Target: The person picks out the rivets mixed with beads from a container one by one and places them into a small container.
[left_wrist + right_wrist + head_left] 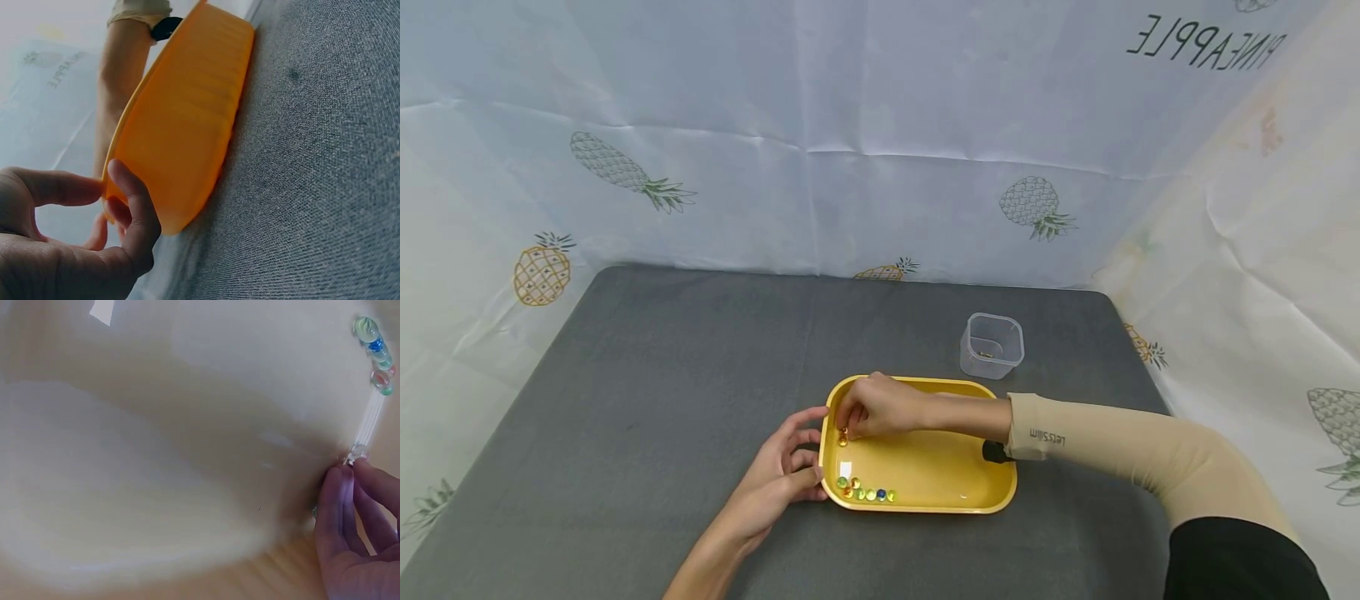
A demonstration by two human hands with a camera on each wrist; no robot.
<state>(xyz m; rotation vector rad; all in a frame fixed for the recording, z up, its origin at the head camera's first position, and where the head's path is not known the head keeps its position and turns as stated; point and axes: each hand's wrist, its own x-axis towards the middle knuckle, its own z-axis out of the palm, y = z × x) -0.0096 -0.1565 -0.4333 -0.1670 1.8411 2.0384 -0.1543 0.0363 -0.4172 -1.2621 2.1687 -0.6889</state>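
A yellow tray [925,471] lies on the table, its left end held by my left hand [767,479]. In the left wrist view, thumb and fingers of that hand [94,231] pinch the tray's rim. My right hand [883,407] reaches into the tray at its far left, thumb and fingertips together on a glass marble. Amber marbles [843,442] show right at those fingertips. In the right wrist view a clear marble [360,451] touches the pinching fingertips, and the fingers partly hide a greenish one. Several green, amber and blue marbles [871,494] line the tray's near left corner.
Behind the tray stands a clear plastic container [992,346] with a few small pieces at its bottom. A grey cloth [700,375] covers the table. Pineapple-print curtains [850,208] enclose the back and sides.
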